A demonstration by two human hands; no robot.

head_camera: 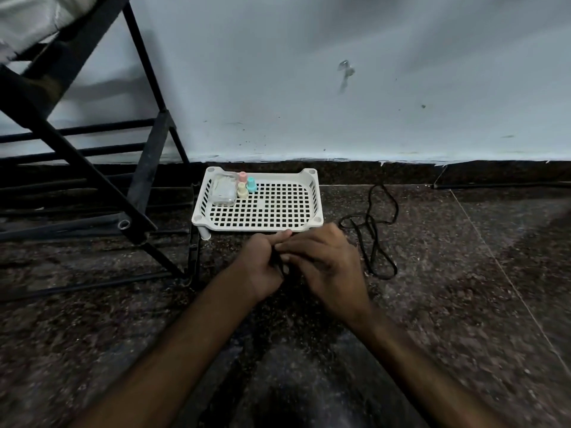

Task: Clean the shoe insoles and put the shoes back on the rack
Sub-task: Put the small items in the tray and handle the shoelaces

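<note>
My left hand and my right hand meet over the dark stone floor, just in front of a white perforated tray. Both pinch a thin black shoelace between their fingers. A second black shoelace lies loose in loops on the floor to the right of my hands. The black metal shoe rack stands at the left against the wall. No shoe or insole is in view.
Inside the tray's back left corner stand a clear plastic box and three small bottles, pink, teal and cream. A pale wall rises behind the tray. White cloth hangs at the top left above the rack.
</note>
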